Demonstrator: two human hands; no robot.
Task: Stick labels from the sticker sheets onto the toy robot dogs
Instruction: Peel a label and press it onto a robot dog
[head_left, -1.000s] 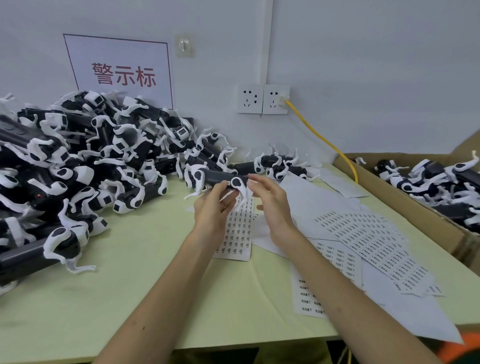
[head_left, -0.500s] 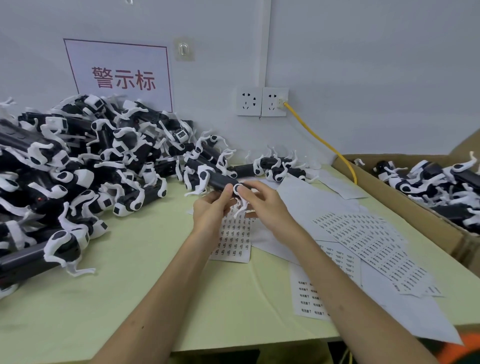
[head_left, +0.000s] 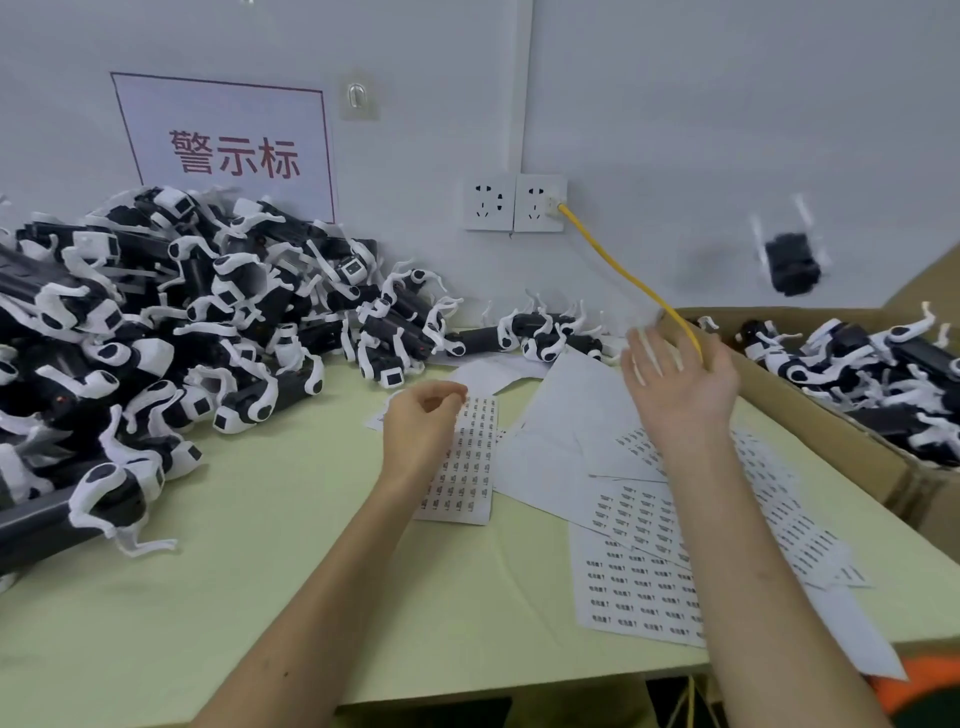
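Note:
A black-and-white toy robot dog (head_left: 789, 262) is in mid-air, blurred, above the cardboard box (head_left: 810, 410) at the right. My right hand (head_left: 680, 387) is raised with fingers spread and holds nothing. My left hand (head_left: 421, 426) hovers over a sticker sheet (head_left: 467, 467) with loosely curled fingers; nothing shows in it. A large pile of toy dogs (head_left: 156, 338) covers the left of the table. More sticker sheets (head_left: 644, 566) lie under my right forearm.
The box at the right holds several toy dogs (head_left: 872, 364). A yellow cable (head_left: 623, 270) runs from the wall socket (head_left: 537, 202) down behind the box. Blank backing papers (head_left: 566, 410) lie mid-table. The table's front edge (head_left: 467, 675) is close to me.
Both hands were holding one toy dog over the sticker sheet. My right hand has swung right and let it go; the dog now flies toward the box. My left hand dropped onto the sheet.

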